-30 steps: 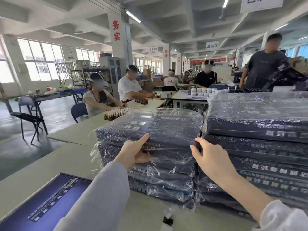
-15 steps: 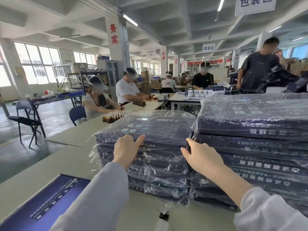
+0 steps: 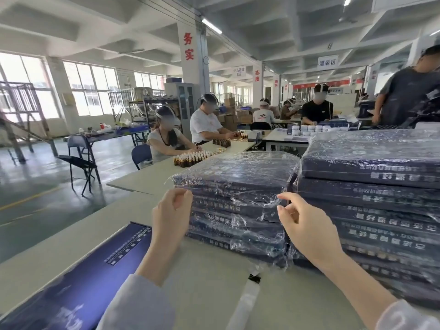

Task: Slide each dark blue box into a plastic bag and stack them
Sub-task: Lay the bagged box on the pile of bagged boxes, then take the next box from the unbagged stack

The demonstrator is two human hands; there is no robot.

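1. Dark blue flat boxes (image 3: 366, 163) in crinkled clear plastic bags stand in two piles on a pale green table (image 3: 209, 282).
2. Left hand (image 3: 171, 210) and right hand (image 3: 307, 225) hover loosely curled before the left pile (image 3: 238, 210), holding nothing.
3. Seated workers (image 3: 204, 125) fill the bright concrete workshop behind.

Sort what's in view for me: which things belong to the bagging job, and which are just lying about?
Job: left stack of bagged boxes, right stack of bagged boxes, unbagged dark blue box, left hand, right hand.
Lying about: brown bottles, white jars, folding chair.
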